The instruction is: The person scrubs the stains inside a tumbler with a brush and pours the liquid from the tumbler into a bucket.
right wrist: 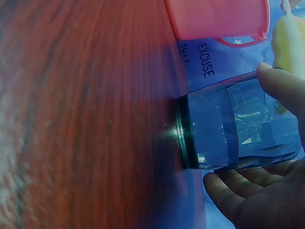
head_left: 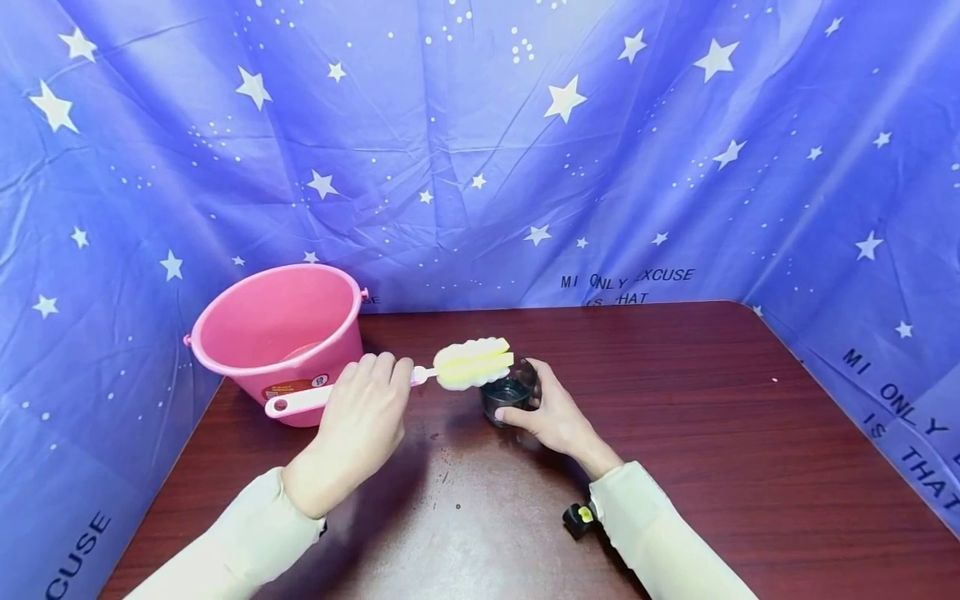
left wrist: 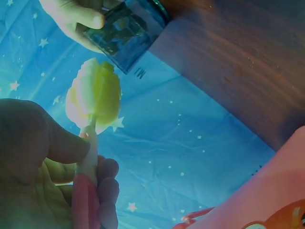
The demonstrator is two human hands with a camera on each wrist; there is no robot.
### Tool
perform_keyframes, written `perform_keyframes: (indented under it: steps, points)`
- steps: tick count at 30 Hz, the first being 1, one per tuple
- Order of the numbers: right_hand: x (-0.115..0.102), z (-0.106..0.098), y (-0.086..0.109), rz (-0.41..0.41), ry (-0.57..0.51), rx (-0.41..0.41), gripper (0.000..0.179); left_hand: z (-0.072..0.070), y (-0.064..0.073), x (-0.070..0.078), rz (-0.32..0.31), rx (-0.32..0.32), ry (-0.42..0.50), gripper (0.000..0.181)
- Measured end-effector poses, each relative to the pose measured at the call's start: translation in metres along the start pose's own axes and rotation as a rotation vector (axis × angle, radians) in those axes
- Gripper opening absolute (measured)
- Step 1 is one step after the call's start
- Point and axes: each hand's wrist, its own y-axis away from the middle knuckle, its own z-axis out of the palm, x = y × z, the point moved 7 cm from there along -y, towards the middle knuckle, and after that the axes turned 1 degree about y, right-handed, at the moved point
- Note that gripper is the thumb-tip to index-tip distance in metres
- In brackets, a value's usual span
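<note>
My left hand [head_left: 366,408] grips the pink-and-white handle [left wrist: 86,176] of a sponge cup brush, fingers curled round it. The brush's white and yellow sponge head [head_left: 472,363] points right, just above and left of the mouth of a dark, see-through cup [head_left: 504,402]. In the left wrist view, the sponge [left wrist: 97,93] shows apart from the cup [left wrist: 128,33]. My right hand [head_left: 557,417] holds that cup upright by its side, thumb in front and fingers behind. The faceted cup [right wrist: 238,126] has its thick base close to the tabletop; whether they touch I cannot tell.
A pink bucket [head_left: 347,342] stands at the back left, behind my left hand. Small dark drops [head_left: 444,477] lie on the brown wooden table [head_left: 720,417]. A blue starry curtain [head_left: 450,150] borders the table at the back and both sides.
</note>
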Motion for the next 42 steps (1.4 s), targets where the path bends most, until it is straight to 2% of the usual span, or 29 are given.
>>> perform_keyframes:
  steps: [7,15,22,31,42]
  points:
    - [0.0,0.0,0.0,-0.013,-0.02,0.002,0.079,-0.003,-0.009,0.007,0.067,-0.029,-0.055,0.014]
    - [-0.001,-0.001,0.001,-0.006,-0.013,0.004,0.079,-0.004,-0.019,0.016,0.165,-0.066,-0.13,0.005]
    - [0.0,-0.001,0.0,-0.011,-0.03,0.007,0.079,-0.001,-0.03,0.019,0.235,-0.072,-0.168,0.004]
    - [-0.037,-0.004,0.011,-0.039,-0.038,-0.006,0.074,-0.003,-0.044,0.023,0.31,-0.067,-0.248,0.01]
    - [-0.04,-0.005,0.013,-0.039,-0.017,-0.003,0.075,-0.003,-0.063,0.035,0.426,-0.076,-0.302,0.009]
